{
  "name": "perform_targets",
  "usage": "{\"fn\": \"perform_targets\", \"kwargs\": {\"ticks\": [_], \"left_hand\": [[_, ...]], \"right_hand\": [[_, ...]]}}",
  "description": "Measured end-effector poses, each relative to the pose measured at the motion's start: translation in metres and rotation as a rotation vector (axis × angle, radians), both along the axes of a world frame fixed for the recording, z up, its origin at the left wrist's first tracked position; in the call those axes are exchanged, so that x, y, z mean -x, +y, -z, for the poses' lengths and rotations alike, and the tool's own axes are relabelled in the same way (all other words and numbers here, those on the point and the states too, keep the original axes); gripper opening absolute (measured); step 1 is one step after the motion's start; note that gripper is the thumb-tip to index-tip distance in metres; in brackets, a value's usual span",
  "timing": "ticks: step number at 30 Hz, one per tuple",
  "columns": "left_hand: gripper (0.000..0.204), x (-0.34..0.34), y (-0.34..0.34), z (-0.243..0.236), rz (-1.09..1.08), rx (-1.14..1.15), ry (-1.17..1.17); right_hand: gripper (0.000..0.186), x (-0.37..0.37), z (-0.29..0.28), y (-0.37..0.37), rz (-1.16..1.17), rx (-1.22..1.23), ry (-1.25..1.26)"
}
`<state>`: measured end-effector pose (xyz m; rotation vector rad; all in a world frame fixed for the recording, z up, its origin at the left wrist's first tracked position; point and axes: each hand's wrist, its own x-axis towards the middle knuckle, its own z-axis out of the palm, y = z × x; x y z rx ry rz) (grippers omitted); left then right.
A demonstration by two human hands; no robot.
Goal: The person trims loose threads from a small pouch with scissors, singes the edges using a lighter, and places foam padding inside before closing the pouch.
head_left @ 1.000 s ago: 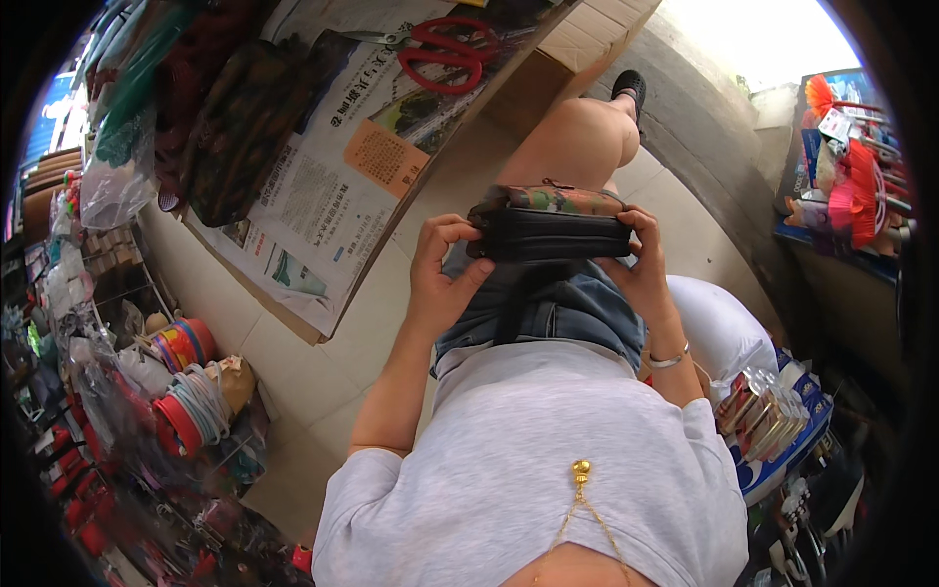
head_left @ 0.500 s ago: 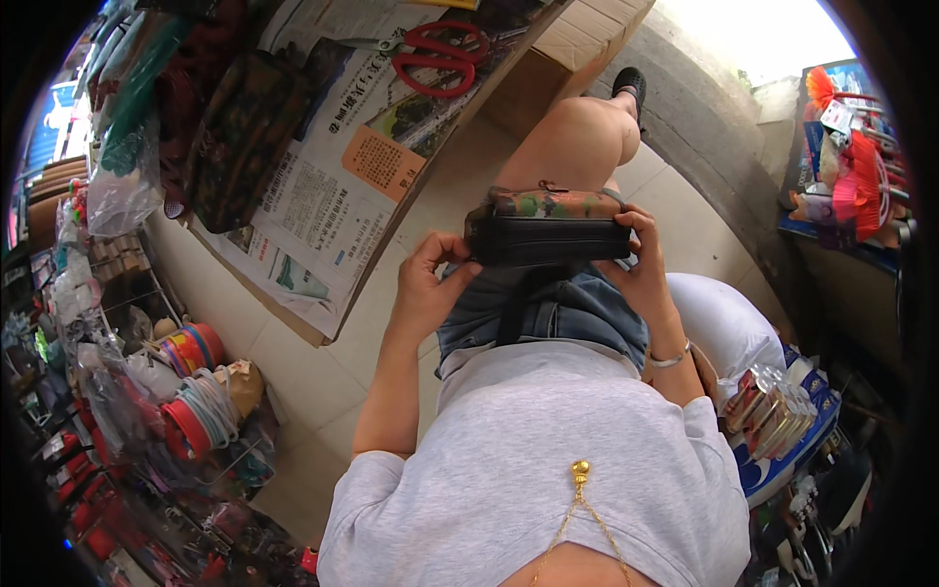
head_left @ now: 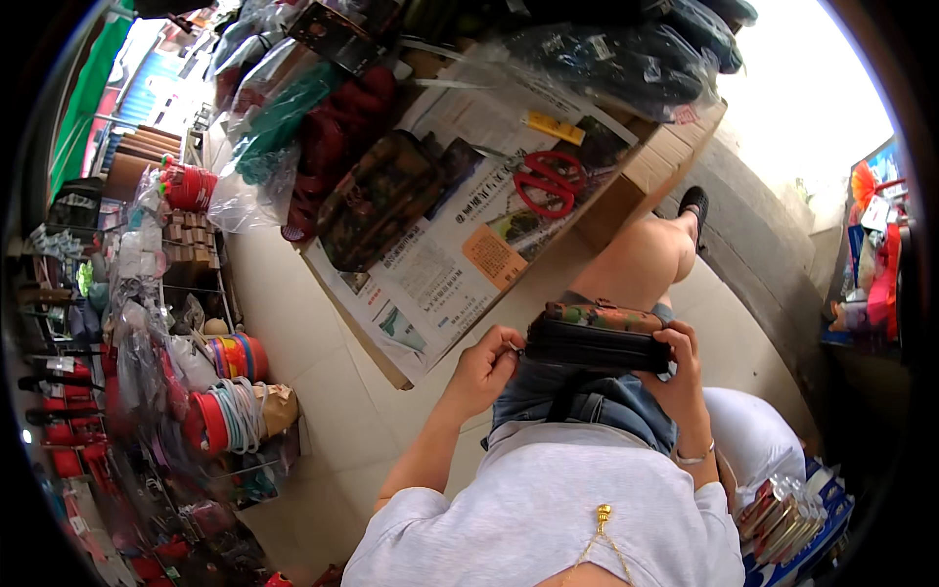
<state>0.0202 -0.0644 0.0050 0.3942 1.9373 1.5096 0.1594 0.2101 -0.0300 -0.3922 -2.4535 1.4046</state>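
Observation:
Over my lap I have a small pouch (head_left: 599, 344), black on its near face with a green-and-brown camouflage strip along the top. My right hand (head_left: 679, 370) holds it by the right end, fingers on top and thumb against the near side. Just off the pouch's left end, my left hand (head_left: 483, 372) is closed in a pinch. Whatever sits between those fingertips is too small to make out.
Ahead to the left, a cardboard-edged table bears newspaper (head_left: 430, 279), red-handled scissors (head_left: 550, 184), a yellow box (head_left: 556, 127), a camouflage bag (head_left: 381, 201) and plastic-wrapped goods (head_left: 616, 59). Crowded shelves (head_left: 127, 323) line the left. A white sack (head_left: 753, 440) lies to my right.
The view has swung left and up, showing more of the table. My left hand has come off the pouch's left corner and now pinches just beside it. The right hand keeps its hold.

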Motion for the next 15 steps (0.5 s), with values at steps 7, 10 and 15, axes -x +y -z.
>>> {"fn": "perform_targets", "kwargs": {"ticks": [7, 10, 15], "left_hand": [[0.016, -0.013, 0.011, -0.006, 0.105, 0.344, 0.372], [0.016, -0.012, 0.015, -0.012, 0.138, 0.226, 0.21], [0.016, -0.009, 0.011, -0.004, 0.07, 0.165, 0.196]], "right_hand": [[0.076, 0.008, -0.021, 0.0, -0.142, -0.282, -0.037], [0.089, 0.018, -0.038, -0.009, -0.155, -0.461, -0.305], [0.093, 0.038, -0.042, -0.027, -0.291, -0.463, -0.106]]}}
